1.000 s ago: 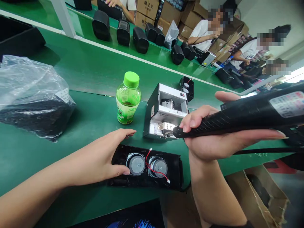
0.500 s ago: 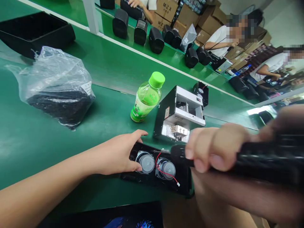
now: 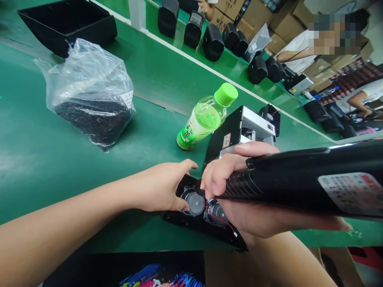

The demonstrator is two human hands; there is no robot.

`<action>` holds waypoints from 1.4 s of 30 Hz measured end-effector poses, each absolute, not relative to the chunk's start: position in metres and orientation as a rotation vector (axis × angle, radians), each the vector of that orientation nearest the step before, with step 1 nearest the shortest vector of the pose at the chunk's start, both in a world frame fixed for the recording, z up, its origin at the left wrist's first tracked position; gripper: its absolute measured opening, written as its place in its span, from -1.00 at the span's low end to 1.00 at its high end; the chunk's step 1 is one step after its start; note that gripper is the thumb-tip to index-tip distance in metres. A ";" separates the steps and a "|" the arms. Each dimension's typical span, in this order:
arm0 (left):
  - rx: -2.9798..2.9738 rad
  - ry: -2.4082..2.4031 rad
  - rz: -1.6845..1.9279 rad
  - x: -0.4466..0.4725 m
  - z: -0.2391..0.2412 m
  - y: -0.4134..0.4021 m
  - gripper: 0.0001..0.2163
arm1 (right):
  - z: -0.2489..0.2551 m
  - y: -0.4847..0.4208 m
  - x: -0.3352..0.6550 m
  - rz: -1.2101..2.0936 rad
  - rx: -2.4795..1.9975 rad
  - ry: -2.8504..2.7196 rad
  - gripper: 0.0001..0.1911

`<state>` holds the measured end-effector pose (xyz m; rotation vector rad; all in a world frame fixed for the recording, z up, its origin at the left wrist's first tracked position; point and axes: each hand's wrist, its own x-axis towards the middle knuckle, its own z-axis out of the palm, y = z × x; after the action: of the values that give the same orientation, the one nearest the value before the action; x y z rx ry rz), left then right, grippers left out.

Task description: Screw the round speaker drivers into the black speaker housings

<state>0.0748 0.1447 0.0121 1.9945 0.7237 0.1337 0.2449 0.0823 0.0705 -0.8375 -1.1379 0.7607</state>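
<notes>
A black speaker panel (image 3: 194, 230) lies on the green bench with two round speaker drivers (image 3: 196, 203) facing up. A thin red wire (image 3: 226, 221) with a white plug crosses the right-hand driver. My left hand (image 3: 163, 185) grips the panel's left end, thumb against the left driver. In my right hand (image 3: 257, 219) is a black electric screwdriver (image 3: 287, 179), fingers wrapped round its body. Its front end points left, down over the panel near the left driver. The tip is hidden behind my fingers and the panel's far edge.
Beyond the panel stand a green-capped drink bottle (image 3: 200, 123) and a black-and-silver machine (image 3: 224, 133). At left are a bagged dark item (image 3: 92, 107) and an open black housing (image 3: 68, 24). Across the divider, people work beside several black speakers (image 3: 213, 43).
My right hand and the screwdriver have moved left over the panel, and the screwdriver's labelled body now shows. My left hand keeps its hold. The view has shifted left.
</notes>
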 end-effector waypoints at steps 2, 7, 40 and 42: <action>1.983 0.733 0.101 0.076 0.015 0.145 -0.21 | 0.072 0.082 0.245 0.755 -0.852 -1.141 -0.18; 1.973 0.736 0.069 0.078 0.015 0.146 -0.26 | 0.072 0.084 0.246 0.793 -0.838 -1.165 -0.20; 1.965 0.624 0.088 0.076 0.013 0.149 -0.55 | 0.046 0.086 0.253 1.047 -0.706 -1.205 -0.20; 1.967 0.628 0.087 0.076 0.013 0.149 -0.53 | 0.046 0.085 0.253 1.026 -0.710 -1.209 -0.20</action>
<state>0.0760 0.1495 0.0135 1.9672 0.6276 0.0866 0.2531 0.0846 0.0460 -0.7103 -1.2091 1.0258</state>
